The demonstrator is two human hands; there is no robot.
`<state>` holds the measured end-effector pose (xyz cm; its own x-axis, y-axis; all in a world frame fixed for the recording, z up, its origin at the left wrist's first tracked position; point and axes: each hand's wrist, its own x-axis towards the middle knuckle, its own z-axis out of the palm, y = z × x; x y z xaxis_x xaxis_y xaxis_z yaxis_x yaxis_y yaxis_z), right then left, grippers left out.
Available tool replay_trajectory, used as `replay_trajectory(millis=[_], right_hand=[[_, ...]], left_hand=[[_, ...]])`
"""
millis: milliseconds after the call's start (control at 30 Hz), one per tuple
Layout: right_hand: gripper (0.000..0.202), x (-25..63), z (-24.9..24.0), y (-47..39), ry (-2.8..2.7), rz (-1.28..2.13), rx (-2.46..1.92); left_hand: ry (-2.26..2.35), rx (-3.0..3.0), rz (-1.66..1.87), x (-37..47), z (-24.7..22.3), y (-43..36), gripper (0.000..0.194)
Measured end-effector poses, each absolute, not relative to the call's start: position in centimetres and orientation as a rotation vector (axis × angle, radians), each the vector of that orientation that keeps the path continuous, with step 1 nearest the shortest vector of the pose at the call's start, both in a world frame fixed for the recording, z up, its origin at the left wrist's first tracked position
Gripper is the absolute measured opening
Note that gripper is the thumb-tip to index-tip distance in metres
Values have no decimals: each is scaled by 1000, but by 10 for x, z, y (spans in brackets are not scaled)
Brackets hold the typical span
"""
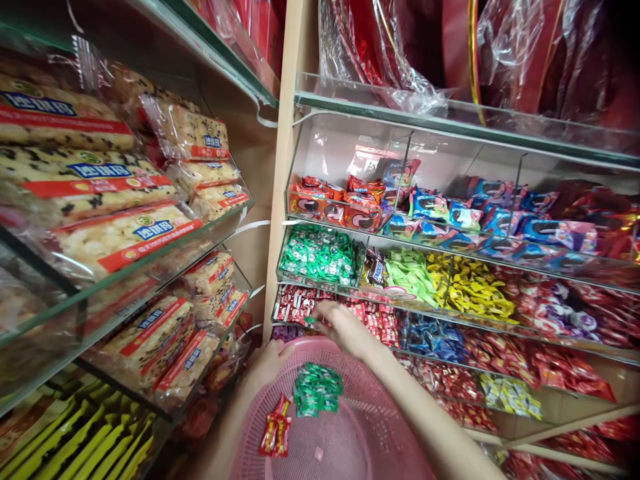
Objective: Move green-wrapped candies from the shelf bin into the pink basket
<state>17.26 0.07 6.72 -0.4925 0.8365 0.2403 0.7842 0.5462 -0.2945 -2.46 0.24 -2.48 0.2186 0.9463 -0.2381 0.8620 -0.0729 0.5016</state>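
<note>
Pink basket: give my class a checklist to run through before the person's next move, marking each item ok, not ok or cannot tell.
1. Pink basket steadied: ok, the left hand holds its rim.
2. Green item secure at the right hand: cannot tell, the fingertips are blurred.
3. Room left inside: ok, bare basket floor shows.
4. Only one kind of packet inside: not ok, red-and-yellow packets lie beside green packets.
5. More green sweets on the shelf: ok, plenty show.
</note>
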Motion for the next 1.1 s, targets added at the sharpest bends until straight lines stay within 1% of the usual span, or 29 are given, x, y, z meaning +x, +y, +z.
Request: replay_trajectory(millis=[100,233,333,433,600,767,867,967,1100], right_hand=[[13,176,30,-13,-2545,331,-1424],[16,185,-1,-29,-2622,315,-1627],[22,186,-11,-35,-2631,207,-1796],[23,184,-18,-35,-2610,93,-1895],[24,183,-32,-30,-2625,-66,-1867],[27,182,-44,-30,-2650,-100,-1864],[27,180,-48,-33,-2639,-98,-1871],[23,180,-41,-36,-2620,-133,-1848],[20,181,-2,-29,-2525,-227,-1689]], left_hand=[[1652,1922,237,-25,-21,1,50],[1721,1889,200,-26,-15,0,48],[1720,1901,184,-25,-12,1,47],[1716,1895,189,-24,-11,2,46],[1713,1907,184,-26,-13,3,47],[1721,1906,173,-27,-16,5,48],[1718,1907,178,-26,-15,5,48],[1721,1915,184,-25,-15,4,47],[1712,1889,211,-26,-22,6,48]])
